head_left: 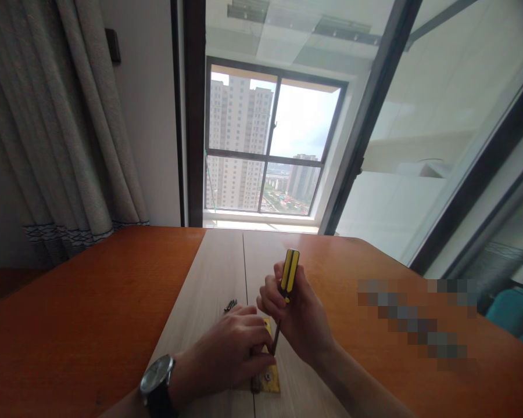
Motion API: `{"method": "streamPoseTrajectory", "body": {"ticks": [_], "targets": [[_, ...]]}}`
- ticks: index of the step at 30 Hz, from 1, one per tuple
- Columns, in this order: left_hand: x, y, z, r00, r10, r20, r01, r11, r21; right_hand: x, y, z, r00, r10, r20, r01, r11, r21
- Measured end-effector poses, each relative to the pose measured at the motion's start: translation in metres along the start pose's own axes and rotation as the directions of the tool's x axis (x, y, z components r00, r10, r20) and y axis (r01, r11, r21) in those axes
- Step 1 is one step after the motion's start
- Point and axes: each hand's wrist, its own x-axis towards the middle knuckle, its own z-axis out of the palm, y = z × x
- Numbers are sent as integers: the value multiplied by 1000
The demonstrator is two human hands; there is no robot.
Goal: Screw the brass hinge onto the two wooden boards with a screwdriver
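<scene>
My right hand [305, 320] is closed around a screwdriver [290, 274] with a yellow and black handle. Its thin shaft slants down to a brass-coloured hinge [272, 383]. The hinge lies across the seam between two pale wooden boards [220, 267], and a cross-head screw [268, 377] shows in its near end. At the screwdriver's tip, the thumb and fingers of my left hand [233, 348] are pinched together, covering much of the hinge. What they hold there, if anything, is hidden. Just beyond the left knuckles is a small pile of dark screws [230, 305].
The boards lie on an orange-brown wooden table [135, 290]. A blurred-out patch [412, 319] covers something on its right side. Behind the table stand a grey curtain [70, 116], dark-framed glass doors [375, 116] and a window. A watch [157, 374] is on my left wrist.
</scene>
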Motion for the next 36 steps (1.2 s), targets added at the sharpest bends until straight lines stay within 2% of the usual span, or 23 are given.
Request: {"method": "streamPoseTrajectory", "body": {"ticks": [19,30,36], "targets": [[0,-1,0,999,-27,-28,25,997,-68,-1,-8,3,997,-32,-64,32,999,-9],[1,-1,-15,992,-91,-82,83,992,-91,5,-13,-1,992,-46,-116,49,998,26],[-1,-14,-34,976,-134,-174,139,990,14,6,-13,-2,991,-51,-121,50,999,-5]]}}
